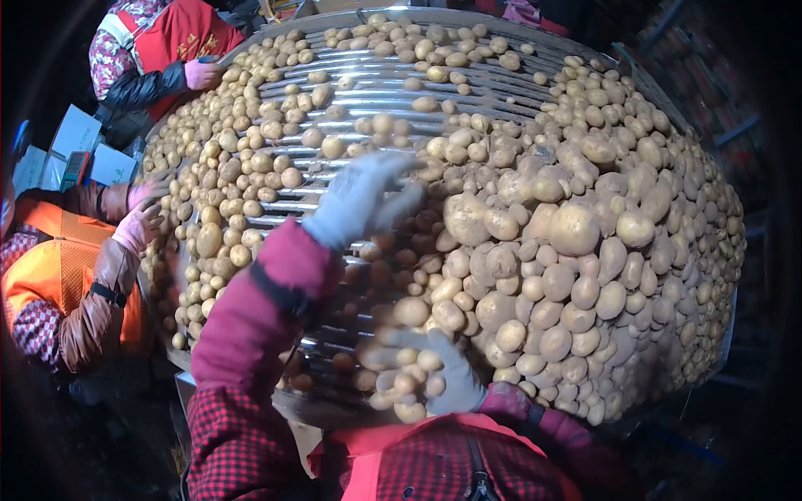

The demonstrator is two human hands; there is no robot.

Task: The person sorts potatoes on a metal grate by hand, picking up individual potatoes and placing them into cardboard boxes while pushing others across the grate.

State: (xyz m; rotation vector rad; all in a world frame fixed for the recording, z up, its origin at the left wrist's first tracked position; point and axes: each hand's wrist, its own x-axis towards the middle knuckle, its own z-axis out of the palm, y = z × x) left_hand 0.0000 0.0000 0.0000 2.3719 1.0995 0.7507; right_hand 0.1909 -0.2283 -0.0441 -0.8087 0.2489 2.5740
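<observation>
My left hand [363, 199], in a pale glove, hangs over the slatted metal table [288, 204] with its fingers apart and blurred by motion. Nothing shows in its grip. Close to my body, my right hand [451, 376], also gloved, has its fingers spread beside a small cluster of potatoes [409, 382] at the table's near edge. Some of these lie against its palm and fingers, partly blurred. A large heap of potatoes [575, 230] covers the right side of the table.
More potatoes [209, 240] lie along the left side. A person in an orange vest [71, 271] has pink-gloved hands at the left edge. Another person in a red vest [180, 37] stands at the upper left. White boxes [77, 131] are behind them.
</observation>
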